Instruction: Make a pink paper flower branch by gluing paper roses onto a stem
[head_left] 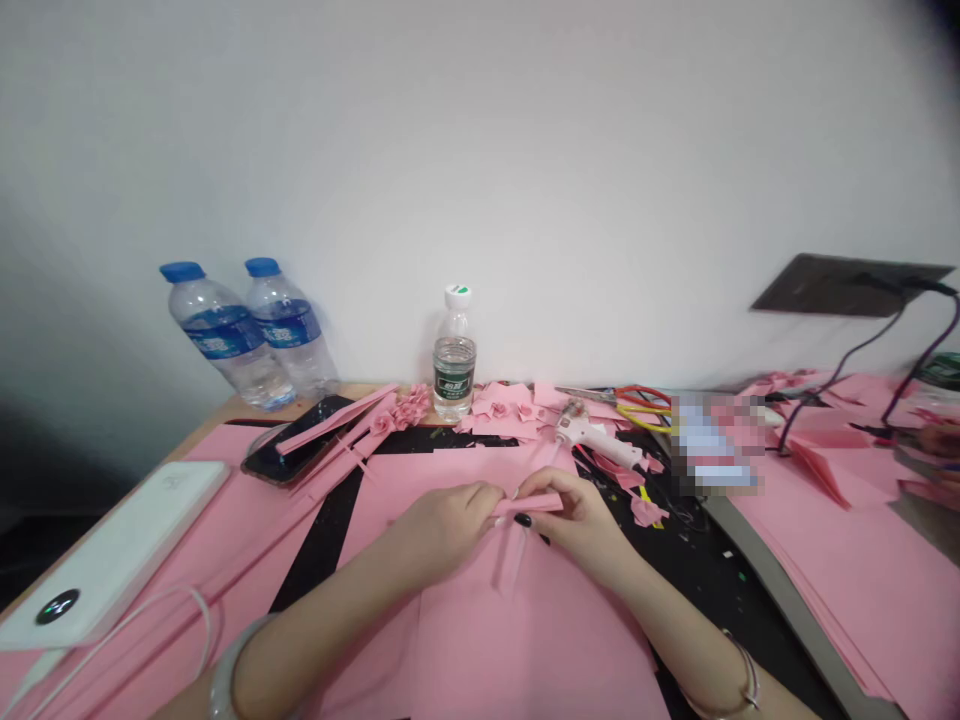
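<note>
My left hand (442, 525) and my right hand (574, 515) meet over a large pink paper sheet (525, 640) on the desk. Both pinch the same narrow pink paper strip (529, 504), the left at its left end, the right along its top. A loose end of the strip hangs down between my hands. Each wrist wears a bracelet.
Behind my hands lie small pink paper roses (401, 410), cut pink pieces (510, 405), a white glue gun (596, 440) and red-and-yellow scissors (641, 403). Three water bottles (225, 335) (289, 325) (454, 355) stand by the wall. A phone (296, 450) and white power bank (112, 555) sit left.
</note>
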